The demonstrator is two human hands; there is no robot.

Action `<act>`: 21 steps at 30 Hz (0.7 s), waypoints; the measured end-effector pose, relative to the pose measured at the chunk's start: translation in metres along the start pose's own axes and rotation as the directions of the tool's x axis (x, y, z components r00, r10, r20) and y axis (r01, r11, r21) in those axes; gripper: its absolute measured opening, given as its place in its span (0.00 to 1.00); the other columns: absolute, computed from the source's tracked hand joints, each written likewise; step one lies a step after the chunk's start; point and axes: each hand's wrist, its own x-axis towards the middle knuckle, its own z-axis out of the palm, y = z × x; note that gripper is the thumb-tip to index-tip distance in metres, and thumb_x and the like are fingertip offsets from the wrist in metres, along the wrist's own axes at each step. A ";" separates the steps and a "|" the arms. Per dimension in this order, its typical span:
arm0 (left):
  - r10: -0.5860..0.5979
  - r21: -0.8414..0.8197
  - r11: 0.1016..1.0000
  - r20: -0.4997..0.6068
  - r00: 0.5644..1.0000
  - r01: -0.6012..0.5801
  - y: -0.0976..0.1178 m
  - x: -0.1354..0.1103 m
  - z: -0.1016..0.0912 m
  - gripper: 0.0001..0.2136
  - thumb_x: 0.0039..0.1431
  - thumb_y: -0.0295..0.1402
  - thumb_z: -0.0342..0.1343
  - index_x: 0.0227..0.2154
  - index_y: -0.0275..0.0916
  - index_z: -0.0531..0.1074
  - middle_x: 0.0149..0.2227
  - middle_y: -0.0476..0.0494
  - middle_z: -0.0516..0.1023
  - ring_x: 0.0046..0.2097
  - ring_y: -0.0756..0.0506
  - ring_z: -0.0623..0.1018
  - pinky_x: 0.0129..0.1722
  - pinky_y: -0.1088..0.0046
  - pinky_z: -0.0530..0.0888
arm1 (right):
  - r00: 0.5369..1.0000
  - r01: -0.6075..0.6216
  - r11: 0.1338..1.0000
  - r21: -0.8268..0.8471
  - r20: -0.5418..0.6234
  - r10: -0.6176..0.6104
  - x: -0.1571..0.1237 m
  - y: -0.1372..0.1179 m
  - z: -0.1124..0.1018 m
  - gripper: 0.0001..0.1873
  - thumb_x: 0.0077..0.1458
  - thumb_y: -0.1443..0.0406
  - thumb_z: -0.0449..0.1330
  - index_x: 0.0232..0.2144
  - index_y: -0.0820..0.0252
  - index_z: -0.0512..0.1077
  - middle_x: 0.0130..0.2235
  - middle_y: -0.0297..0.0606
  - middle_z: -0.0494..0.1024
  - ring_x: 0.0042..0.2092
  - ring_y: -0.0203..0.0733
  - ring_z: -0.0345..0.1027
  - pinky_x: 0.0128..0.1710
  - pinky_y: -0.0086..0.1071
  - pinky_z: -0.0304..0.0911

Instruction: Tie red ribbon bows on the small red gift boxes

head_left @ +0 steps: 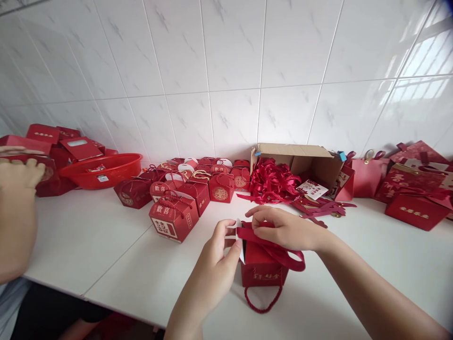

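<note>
A red gift box (260, 262) with gold lettering stands on the table in front of me, its rope handle (262, 311) hanging down the near side onto the tabletop. My left hand (222, 252) grips the box's white-backed side flap (240, 255) between thumb and fingers. Across the top of the box runs a wide red ribbon (297, 259), looped at its right end. My right hand (279, 226) reaches over from the right, fingers bent and pinching the ribbon near the box's top edge. Part of the box top is hidden under that hand.
Finished-looking red boxes (173, 219) stand grouped at centre left. Behind my hands, a cardboard box (297, 150) lies beside piled red ribbon (271, 182). Bags and boxes (414, 210) sit at right. At left are a red basin (116, 172) and another person's hand (21, 177) on a box.
</note>
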 end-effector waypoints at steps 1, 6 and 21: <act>0.001 -0.003 1.000 0.001 1.000 -0.001 0.000 -0.001 0.000 0.16 0.60 0.41 0.49 0.50 0.47 0.62 0.55 0.41 0.66 0.52 0.41 0.70 0.46 0.66 0.71 | 1.000 0.003 1.000 0.000 0.000 -0.003 0.001 0.001 0.001 0.07 0.52 0.68 0.51 0.24 0.58 0.66 0.46 0.37 0.72 0.47 0.46 0.67 0.40 0.33 0.61; -0.002 -0.047 0.999 -0.052 0.999 -0.001 -0.001 0.002 0.000 0.15 0.60 0.44 0.47 0.45 0.43 0.65 0.47 0.40 0.70 0.48 0.41 0.72 0.38 0.67 0.76 | 0.999 0.037 0.999 0.021 0.010 -0.038 0.004 0.003 0.006 0.08 0.51 0.69 0.51 0.21 0.59 0.62 0.42 0.37 0.73 0.45 0.46 0.67 0.42 0.35 0.60; 0.002 -0.341 0.829 -0.792 0.611 -0.444 -0.011 0.029 -0.015 0.11 0.45 0.30 0.61 0.32 0.40 0.67 0.28 0.53 0.71 0.27 0.52 0.73 0.25 0.76 0.68 | 0.981 0.035 0.996 -0.085 -0.185 -0.050 -0.007 0.010 -0.011 0.13 0.55 0.60 0.53 0.43 0.53 0.70 0.50 0.38 0.71 0.50 0.45 0.66 0.48 0.36 0.63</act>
